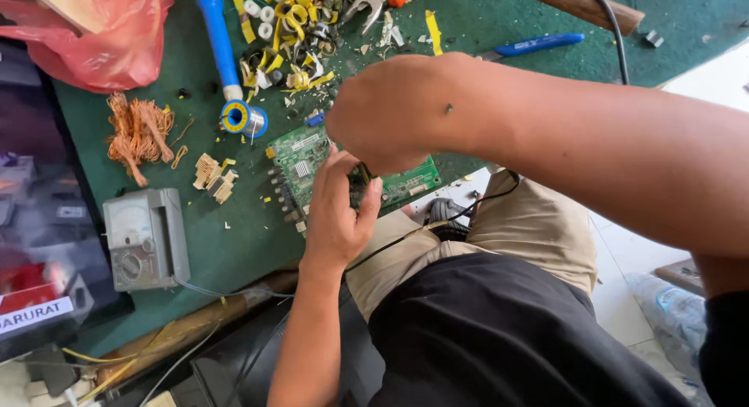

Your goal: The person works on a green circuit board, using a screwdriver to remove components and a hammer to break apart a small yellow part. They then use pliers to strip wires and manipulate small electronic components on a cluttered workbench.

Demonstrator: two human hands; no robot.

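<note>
Hands over a green circuit board (312,161) at the workbench edge.
Left hand (337,212) fingers clamp the board; right hand (390,115) fingers curl together above, perhaps pinching something hidden. Red plastic bag (109,33) holds unclear contents.

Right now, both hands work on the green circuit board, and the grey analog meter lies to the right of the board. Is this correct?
Not quite. In the head view the grey analog meter lies to the left of the green circuit board, not the right. The left hand and right hand are both at the board.
</note>
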